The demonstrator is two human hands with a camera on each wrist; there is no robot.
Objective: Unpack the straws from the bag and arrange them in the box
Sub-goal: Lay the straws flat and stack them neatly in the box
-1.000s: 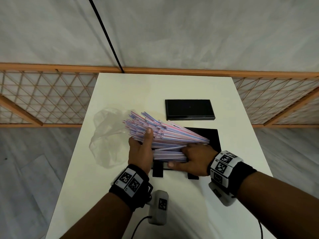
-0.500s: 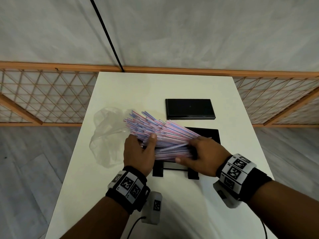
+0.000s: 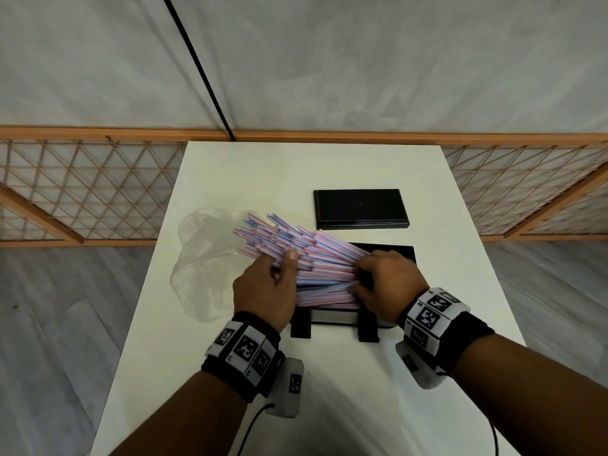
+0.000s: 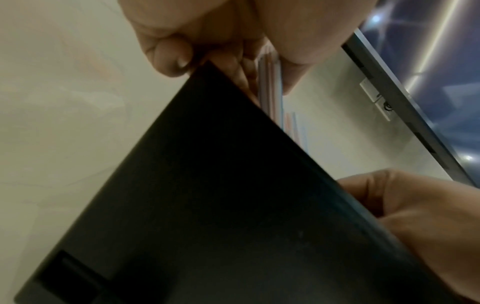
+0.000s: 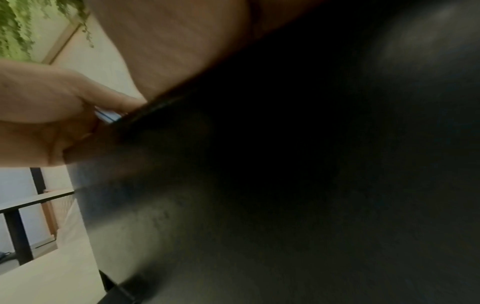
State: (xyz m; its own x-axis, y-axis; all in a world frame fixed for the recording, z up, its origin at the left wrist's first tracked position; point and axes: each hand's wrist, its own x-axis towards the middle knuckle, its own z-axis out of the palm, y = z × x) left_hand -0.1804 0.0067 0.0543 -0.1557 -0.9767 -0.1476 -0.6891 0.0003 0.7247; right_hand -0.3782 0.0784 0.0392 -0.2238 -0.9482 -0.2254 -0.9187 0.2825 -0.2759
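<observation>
A fanned bundle of pink, blue and white striped straws (image 3: 306, 255) lies slanted over the open black box (image 3: 399, 251), its left ends sticking out past the box. My left hand (image 3: 268, 284) grips the bundle near its middle, thumb on top. My right hand (image 3: 383, 281) covers the right ends of the straws, fingers curled down onto them over the box. The empty clear plastic bag (image 3: 204, 264) lies crumpled on the table to the left. In the left wrist view the box wall (image 4: 233, 195) fills the frame, with a few straws (image 4: 271, 82) between my fingers.
The black box lid (image 3: 360, 209) lies flat behind the box. The white table (image 3: 345, 390) stands against a wooden lattice railing (image 3: 82, 189); the floor drops away on both sides. A cable runs off the near table edge.
My right hand has slid from the near side of the bundle up onto its right ends over the box. The left hand shifted slightly left, still holding the straws.
</observation>
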